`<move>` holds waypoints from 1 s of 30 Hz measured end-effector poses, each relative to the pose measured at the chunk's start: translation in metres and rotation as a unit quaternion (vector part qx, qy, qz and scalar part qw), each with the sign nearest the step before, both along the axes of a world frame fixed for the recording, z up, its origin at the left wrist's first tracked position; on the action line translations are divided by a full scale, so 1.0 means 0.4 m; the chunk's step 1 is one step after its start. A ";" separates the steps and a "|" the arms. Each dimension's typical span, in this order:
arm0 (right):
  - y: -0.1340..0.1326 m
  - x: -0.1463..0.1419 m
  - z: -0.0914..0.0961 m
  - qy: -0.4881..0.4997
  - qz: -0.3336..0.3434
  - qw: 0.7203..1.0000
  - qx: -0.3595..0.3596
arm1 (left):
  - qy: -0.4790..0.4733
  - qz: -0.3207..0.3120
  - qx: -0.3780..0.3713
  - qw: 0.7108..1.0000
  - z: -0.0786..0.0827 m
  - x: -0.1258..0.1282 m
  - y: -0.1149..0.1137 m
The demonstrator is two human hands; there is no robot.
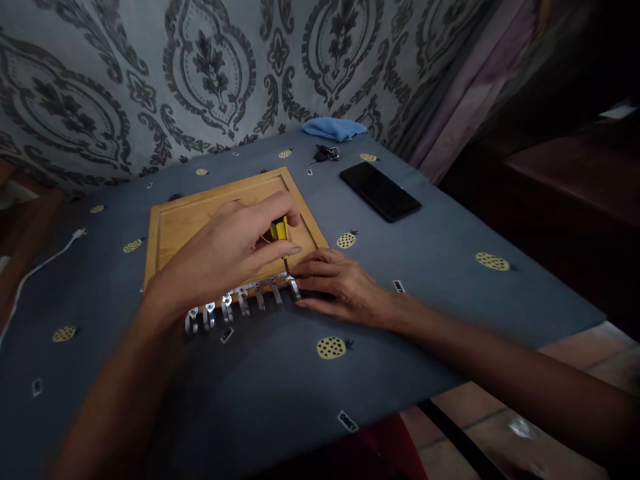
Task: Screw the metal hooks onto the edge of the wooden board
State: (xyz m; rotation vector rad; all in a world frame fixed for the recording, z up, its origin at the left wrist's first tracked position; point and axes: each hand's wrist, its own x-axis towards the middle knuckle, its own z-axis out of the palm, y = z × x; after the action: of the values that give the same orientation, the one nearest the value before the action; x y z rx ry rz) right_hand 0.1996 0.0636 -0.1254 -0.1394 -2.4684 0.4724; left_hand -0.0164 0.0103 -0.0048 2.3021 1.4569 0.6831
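Observation:
My left hand is closed around a screwdriver with a yellow and black handle. Its thin shaft points down at the right end of a silver metal hook rail. Several curved hooks hang along this rail, which lies on the near edge of a framed wooden board. At the board's near right corner, my right hand has its fingers closed against the end hook of the rail. The left hand and forearm cover part of the board, and the screw under the screwdriver tip is too small to make out.
A black phone lies right of the board on the blue patterned tablecloth. Keys and a folded blue cloth are farther back, before a patterned curtain. A white cable runs along the left side.

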 end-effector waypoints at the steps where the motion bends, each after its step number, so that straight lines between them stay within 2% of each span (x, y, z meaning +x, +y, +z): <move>1: 0.001 0.000 0.000 0.001 0.001 1.000 0.002 | -0.006 -0.003 0.016 1.000 -0.006 0.006 0.003; 5: 0.003 0.001 -0.003 -0.005 0.002 1.000 0.000 | 0.004 -0.010 0.067 0.998 -0.010 0.016 0.002; 12: 0.002 0.001 0.000 -0.015 0.004 1.000 -0.009 | 0.024 -0.088 -0.036 0.995 0.023 -0.002 -0.021; 19: 0.004 0.001 -0.007 -0.005 -0.005 1.000 -0.009 | -0.010 -0.029 0.019 0.999 -0.014 0.007 0.006; 22: 0.004 0.002 -0.007 -0.007 -0.003 1.000 -0.013 | -0.017 -0.035 0.006 0.999 -0.014 0.004 0.007; 27: 0.004 0.002 -0.004 -0.021 0.003 0.999 -0.027 | -0.001 -0.077 -0.036 0.996 0.009 -0.003 -0.009; 30: 0.003 0.002 -0.005 -0.020 0.003 0.999 -0.030 | -0.002 -0.069 -0.021 0.997 0.008 0.004 -0.008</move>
State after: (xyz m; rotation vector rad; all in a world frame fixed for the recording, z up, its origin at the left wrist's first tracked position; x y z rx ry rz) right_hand 0.2005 0.0646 -0.1275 -0.1673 -2.4956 0.5514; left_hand -0.0149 0.0071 -0.0016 2.3416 1.2823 0.6113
